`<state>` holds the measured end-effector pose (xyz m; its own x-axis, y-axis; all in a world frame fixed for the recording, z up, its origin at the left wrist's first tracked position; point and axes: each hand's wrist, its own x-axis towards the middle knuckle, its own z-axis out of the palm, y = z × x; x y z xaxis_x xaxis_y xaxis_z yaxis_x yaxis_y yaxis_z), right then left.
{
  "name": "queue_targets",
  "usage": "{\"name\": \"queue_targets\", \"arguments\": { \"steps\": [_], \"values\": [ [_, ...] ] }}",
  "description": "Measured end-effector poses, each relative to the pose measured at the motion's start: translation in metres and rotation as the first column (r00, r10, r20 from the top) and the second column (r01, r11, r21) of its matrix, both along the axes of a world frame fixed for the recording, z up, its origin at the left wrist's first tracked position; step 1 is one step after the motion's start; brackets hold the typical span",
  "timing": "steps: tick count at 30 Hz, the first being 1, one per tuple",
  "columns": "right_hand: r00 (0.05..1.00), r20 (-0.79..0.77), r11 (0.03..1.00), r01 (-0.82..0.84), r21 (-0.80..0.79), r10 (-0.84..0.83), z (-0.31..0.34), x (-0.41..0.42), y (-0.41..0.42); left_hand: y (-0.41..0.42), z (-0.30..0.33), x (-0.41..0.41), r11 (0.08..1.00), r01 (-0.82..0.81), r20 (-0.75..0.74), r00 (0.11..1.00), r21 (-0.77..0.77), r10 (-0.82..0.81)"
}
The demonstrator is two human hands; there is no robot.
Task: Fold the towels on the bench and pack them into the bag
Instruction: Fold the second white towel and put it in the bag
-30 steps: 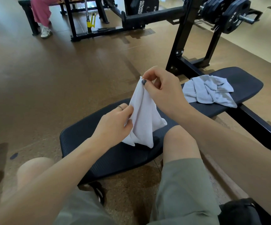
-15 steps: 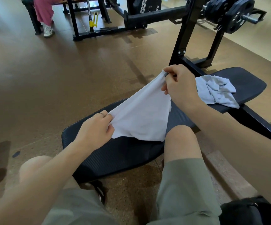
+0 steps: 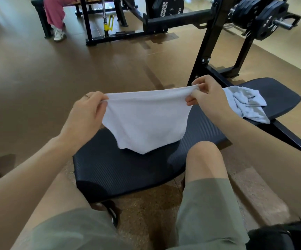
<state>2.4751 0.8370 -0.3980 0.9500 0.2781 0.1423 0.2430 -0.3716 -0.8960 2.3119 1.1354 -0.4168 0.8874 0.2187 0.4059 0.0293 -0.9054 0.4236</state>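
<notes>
A white towel [image 3: 146, 120] hangs spread above the black padded bench [image 3: 128, 170]. My left hand [image 3: 84, 114] pinches its upper left corner and my right hand [image 3: 207, 100] pinches its upper right corner, so the top edge is stretched between them. The towel's lower edge brushes the bench pad. A second, light grey towel [image 3: 245, 103] lies crumpled on the bench to the right, partly behind my right wrist. A black bag [image 3: 281, 237] shows at the bottom right corner, mostly cut off by the frame.
My knees in green shorts straddle the bench's near end. A black weight rack [image 3: 209, 47] with plates [image 3: 265, 17] stands behind the bench. Another person in pink trousers [image 3: 54, 13] sits at a far bench. Brown floor lies open to the left.
My hands have moved apart and upward, opening the bunched white towel into a flat sheet held by its two top corners. The grey towel has not moved.
</notes>
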Motion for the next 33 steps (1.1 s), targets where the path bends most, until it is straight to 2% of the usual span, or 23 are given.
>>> {"name": "queue_targets", "arguments": {
  "steps": [4,10,15,18,23,26,33],
  "values": [
    [0.994,0.060,0.993,-0.087,-0.082,0.092,0.003,-0.002,-0.005,0.005,0.017,0.006,0.987,-0.108,0.040,0.993,-0.119,0.113],
    [0.985,0.140,0.986,-0.079,-0.146,0.100,0.001,-0.003,-0.009,0.014,0.016,-0.003,0.999,-0.034,-0.109,0.993,0.041,0.038],
    [0.933,0.164,0.909,-0.252,-0.333,0.319,0.002,-0.014,-0.018,0.027,0.012,-0.013,0.995,-0.003,-0.173,0.985,0.099,0.020],
    [0.895,0.187,0.871,-0.314,-0.378,0.404,0.000,-0.021,-0.021,0.034,0.012,-0.017,0.993,-0.003,-0.186,0.982,0.121,0.026],
    [0.906,0.146,0.862,-0.313,-0.399,0.397,-0.001,-0.019,-0.023,0.037,0.014,-0.020,0.979,-0.001,-0.174,0.984,0.203,0.037],
    [0.922,0.139,0.865,-0.277,-0.418,0.362,-0.003,-0.016,-0.023,0.036,0.016,-0.021,0.980,0.021,-0.172,0.985,0.200,0.014],
    [0.962,0.085,0.923,-0.221,-0.316,0.260,0.000,-0.011,-0.023,0.049,0.017,-0.030,0.967,0.164,-0.261,0.959,0.197,-0.110]
  ]
}}
